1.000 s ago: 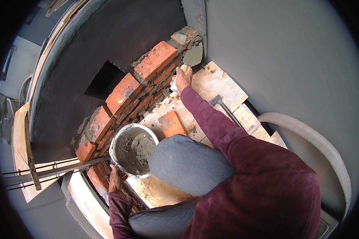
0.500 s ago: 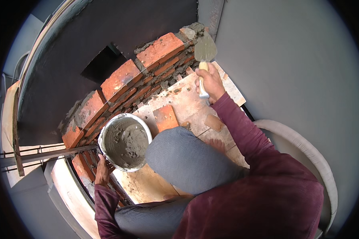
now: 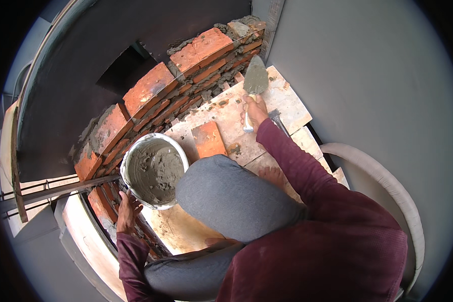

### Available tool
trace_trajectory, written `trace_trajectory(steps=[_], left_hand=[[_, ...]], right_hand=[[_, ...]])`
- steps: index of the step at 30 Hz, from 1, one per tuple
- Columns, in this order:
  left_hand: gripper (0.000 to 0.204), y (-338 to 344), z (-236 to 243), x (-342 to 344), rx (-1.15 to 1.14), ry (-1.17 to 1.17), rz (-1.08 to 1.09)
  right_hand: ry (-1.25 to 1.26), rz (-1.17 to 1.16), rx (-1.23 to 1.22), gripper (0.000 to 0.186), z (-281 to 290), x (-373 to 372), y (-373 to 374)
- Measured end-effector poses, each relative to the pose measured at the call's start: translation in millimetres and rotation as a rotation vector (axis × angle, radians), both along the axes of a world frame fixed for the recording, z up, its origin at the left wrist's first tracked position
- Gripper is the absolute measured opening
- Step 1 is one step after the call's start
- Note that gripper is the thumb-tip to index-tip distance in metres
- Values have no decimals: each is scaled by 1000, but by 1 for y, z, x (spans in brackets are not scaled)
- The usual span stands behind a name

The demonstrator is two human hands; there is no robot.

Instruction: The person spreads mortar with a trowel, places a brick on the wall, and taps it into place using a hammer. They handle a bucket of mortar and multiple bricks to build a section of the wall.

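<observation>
While two bare hands are in view, only one trowel [image 3: 256, 76] is to be seen, and it is in the right hand [image 3: 257, 111]. There is one white bucket [image 3: 153, 136], with grey mortar [image 3: 158, 171] inside, and one loose orange brick [image 3: 209, 140] lying flat on the pale floor [image 3: 231, 113]. One dark tool [image 3: 278, 121] lies just beside the right wrist, partly hidden by the sleeve. The brick wall [image 3: 167, 111] has many bricks, which I cannot count surely; one dark rectangular opening [image 3: 127, 68] is behind it.

The right fingers are closed around the trowel's handle. The blade extends beyond these fingers, away from the body, above the floor and near the right end of the wall; the handle's pale end comes out on the near side. The left hand [image 3: 127, 215] is at the bucket's near left side, its fingers a little apart; whether they touch it, I cannot tell.
</observation>
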State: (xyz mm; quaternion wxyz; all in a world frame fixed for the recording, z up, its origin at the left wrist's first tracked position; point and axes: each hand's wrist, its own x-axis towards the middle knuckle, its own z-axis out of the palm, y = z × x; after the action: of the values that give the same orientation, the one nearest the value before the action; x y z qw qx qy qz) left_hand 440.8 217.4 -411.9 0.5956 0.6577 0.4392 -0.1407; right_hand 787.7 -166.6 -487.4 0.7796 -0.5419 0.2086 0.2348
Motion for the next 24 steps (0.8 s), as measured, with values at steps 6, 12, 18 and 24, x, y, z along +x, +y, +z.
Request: trace_trajectory(steps=[6, 12, 18, 24], left_hand=[[94, -4, -1, -4, -27, 32, -40], [92, -9, 9, -11, 9, 9, -8], [94, -16, 21, -23, -19, 31, 1], [91, -30, 39, -23, 44, -1, 23]], right_hand=[[146, -295, 225, 22, -58, 40, 55], [367, -400, 234, 29, -36, 79, 117], [364, -456, 93, 29, -45, 77, 151], [380, -463, 176, 20, -70, 86, 149]])
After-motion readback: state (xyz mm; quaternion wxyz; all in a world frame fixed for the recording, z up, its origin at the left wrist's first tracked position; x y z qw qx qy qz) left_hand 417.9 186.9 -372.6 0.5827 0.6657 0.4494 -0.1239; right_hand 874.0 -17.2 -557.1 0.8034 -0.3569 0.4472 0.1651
